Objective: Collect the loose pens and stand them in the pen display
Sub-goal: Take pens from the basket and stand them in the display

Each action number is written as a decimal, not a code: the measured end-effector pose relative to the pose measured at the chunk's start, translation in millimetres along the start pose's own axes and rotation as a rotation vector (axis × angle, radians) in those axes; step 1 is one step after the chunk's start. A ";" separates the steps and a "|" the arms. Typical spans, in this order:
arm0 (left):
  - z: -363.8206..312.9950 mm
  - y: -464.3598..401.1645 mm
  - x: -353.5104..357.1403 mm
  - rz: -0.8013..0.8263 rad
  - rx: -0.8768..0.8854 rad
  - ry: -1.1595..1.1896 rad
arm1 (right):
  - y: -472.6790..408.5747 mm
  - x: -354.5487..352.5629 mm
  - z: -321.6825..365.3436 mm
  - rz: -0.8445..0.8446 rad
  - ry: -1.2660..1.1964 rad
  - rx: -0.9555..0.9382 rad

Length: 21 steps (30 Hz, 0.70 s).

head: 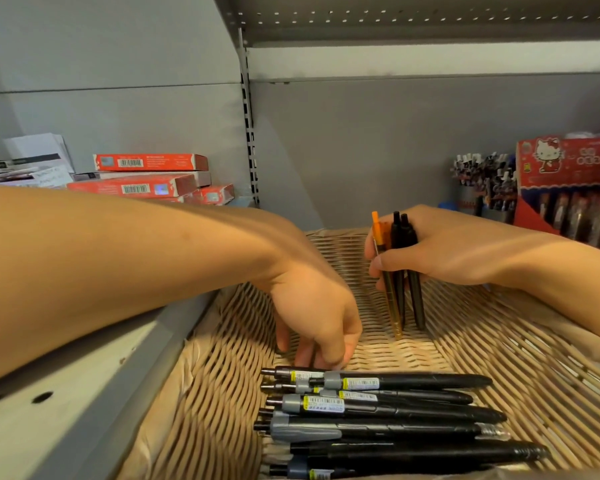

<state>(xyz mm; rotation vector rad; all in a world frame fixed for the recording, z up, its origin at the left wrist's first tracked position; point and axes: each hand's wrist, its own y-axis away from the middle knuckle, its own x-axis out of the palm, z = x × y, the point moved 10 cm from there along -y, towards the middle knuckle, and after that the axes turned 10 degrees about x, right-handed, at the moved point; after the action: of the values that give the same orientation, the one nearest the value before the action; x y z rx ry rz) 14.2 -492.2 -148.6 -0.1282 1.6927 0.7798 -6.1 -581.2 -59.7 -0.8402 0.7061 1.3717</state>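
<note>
Several black pens with grey clips (pixel 378 407) lie side by side in a woven wicker basket (pixel 499 341) on the shelf. My left hand (pixel 316 323) reaches down into the basket, its fingertips curled at the clip end of the topmost pen; whether it grips that pen is unclear. My right hand (pixel 440 247) holds a bunch of three pens upright, one orange (pixel 388 282) and two black (pixel 413 271), tips resting on the basket floor. A pen display (pixel 482 181) with many standing pens is at the back right.
Red flat boxes (pixel 146 178) and white packets are stacked at the back left. A red Hello Kitty pen carton (pixel 568 188) stands at the far right. A slotted grey shelf upright (pixel 248 133) divides the back wall. The grey shelf edge (pixel 84 393) runs along the basket's left.
</note>
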 end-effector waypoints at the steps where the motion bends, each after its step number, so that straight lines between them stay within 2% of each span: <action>1: -5.1 1.5 1.8 0.070 0.047 0.052 | 0.9 -0.1 0.9 -0.002 0.012 -0.003; 3: -17.4 12.9 7.9 0.258 0.135 0.149 | 2.5 -0.3 2.9 -0.004 0.035 -0.003; 5: -20.2 17.1 7.2 0.320 0.136 0.141 | 3.8 -0.4 4.7 -0.002 0.038 0.003; 8: -13.2 10.8 11.6 0.335 0.100 0.143 | 4.6 0.0 6.1 0.004 0.032 0.011; 11: -10.1 7.6 6.1 0.283 0.105 0.210 | 5.3 0.2 5.8 0.005 0.035 0.013; 13: -5.8 5.1 -9.2 0.172 0.106 0.241 | 5.8 0.5 5.9 0.009 0.031 0.015; 17: 9.1 9.9 -73.2 -0.264 0.130 0.153 | 4.2 0.2 5.4 -0.004 0.052 0.021; 21: 24.0 29.2 -112.2 -0.619 0.141 0.273 | 2.8 0.2 4.1 0.002 0.037 0.025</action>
<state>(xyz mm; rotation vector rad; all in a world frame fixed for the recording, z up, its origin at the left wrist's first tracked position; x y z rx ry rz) 52.3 -492.2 -36.5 -0.6508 1.8128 0.1822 -9.1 -577.6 -57.9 -0.8474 0.7515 1.3489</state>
